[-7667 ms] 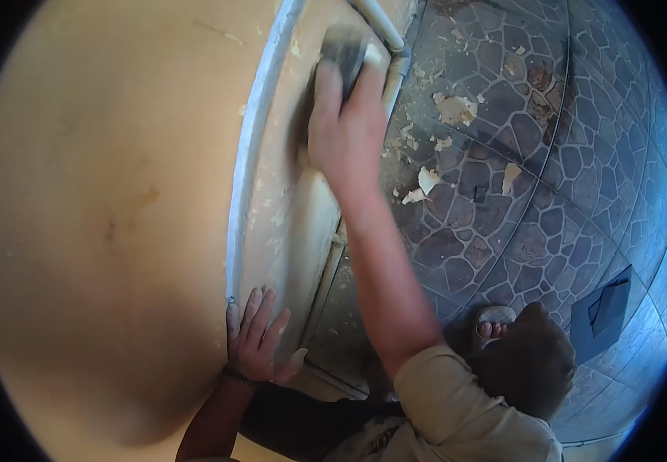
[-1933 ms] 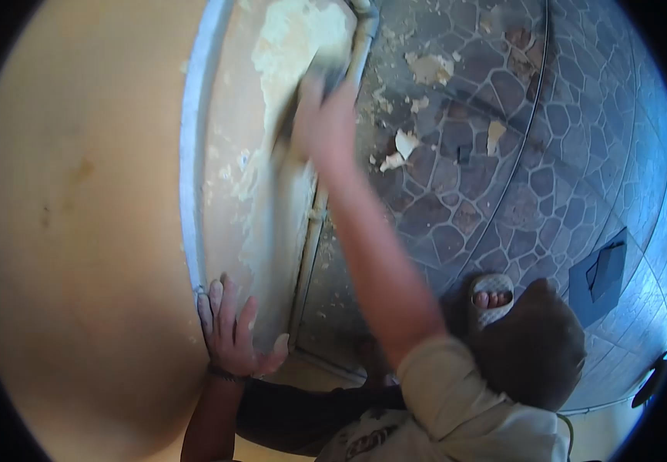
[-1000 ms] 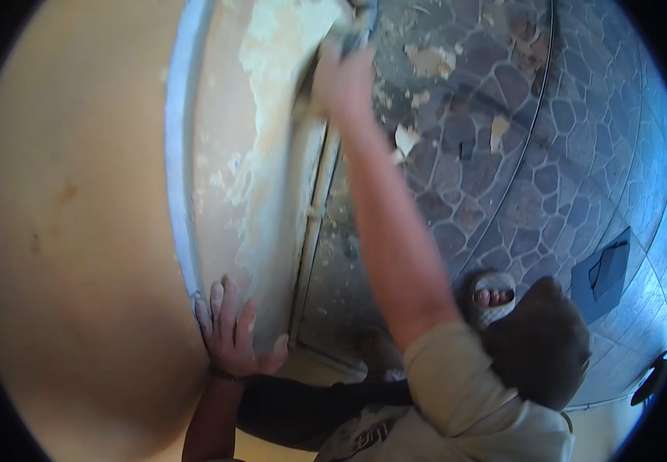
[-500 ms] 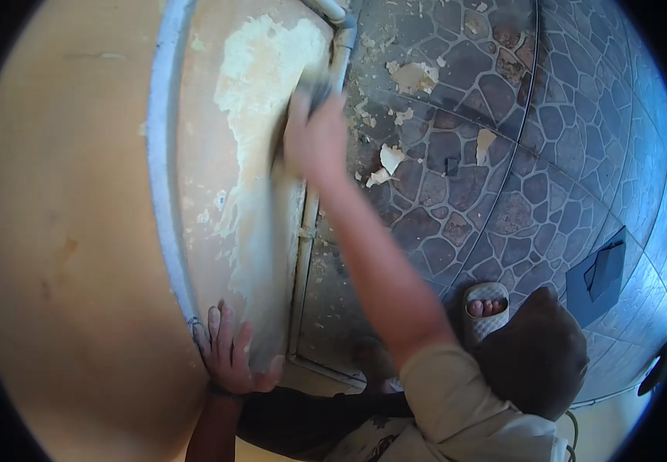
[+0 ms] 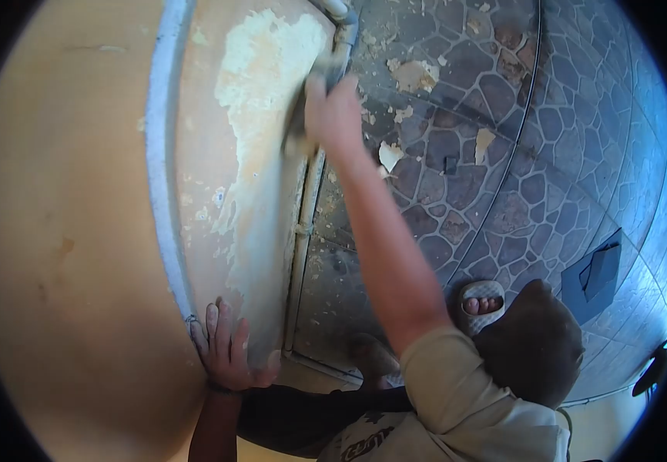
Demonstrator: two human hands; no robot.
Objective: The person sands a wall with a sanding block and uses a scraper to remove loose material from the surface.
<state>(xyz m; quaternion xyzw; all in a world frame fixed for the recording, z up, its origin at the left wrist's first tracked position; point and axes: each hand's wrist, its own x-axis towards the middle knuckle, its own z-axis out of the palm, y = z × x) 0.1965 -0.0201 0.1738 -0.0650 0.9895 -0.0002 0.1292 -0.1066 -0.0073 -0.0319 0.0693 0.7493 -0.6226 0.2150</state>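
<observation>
My right hand [image 5: 334, 122] is wrapped around a long dark sanding block [image 5: 296, 127], smeared by motion, at the lower part of the wall beside the pipe. The block's exact face is hidden by the hand and the blur. Under and around it, the wall [image 5: 260, 162] shows a large pale patch with ragged edges where paint has come off. My left hand [image 5: 229, 354] lies against the wall with its fingers stretched out, close to the grey ledge [image 5: 161, 154]. Nothing shows in that hand.
A pipe [image 5: 299, 254] runs along the foot of the wall. Paint flakes [image 5: 413, 75] litter the stone-patterned floor [image 5: 457, 192]. Dark sheets [image 5: 591, 281] lie at the right. A sandalled foot [image 5: 483, 306] stands near my knee [image 5: 534, 346].
My right hand, with the sanding block, has shifted up and to the right in the view, toward the pipe. My left hand stays in nearly the same place.
</observation>
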